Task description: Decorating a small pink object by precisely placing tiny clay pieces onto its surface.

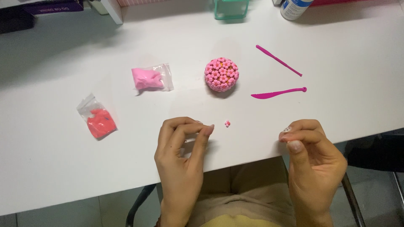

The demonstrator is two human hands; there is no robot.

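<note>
In the head view we look down on a white table (50,168) at whose near edge both hands rest. The left hand (181,155) has its fingers curled and its thumb pressed to the fingertips, as one pinches a very small bit; we cannot tell if something is really between them. The right hand (313,157) is loosely curled in the same way and seems to be empty.

Between the hands, nearer to the left one, a tiny pink flower (227,123) lies on the table, apart from both. Behind it stands the ball covered with pink flowers (221,74), placed in the middle, probably so both hands reach it easily.

To the right lie a thin pink stick tool (278,60) and a pink knife tool (277,93), on the side of the right hand. To the left, well apart, are a bag of pink clay (150,78) and a bag of red clay (97,117).
</note>
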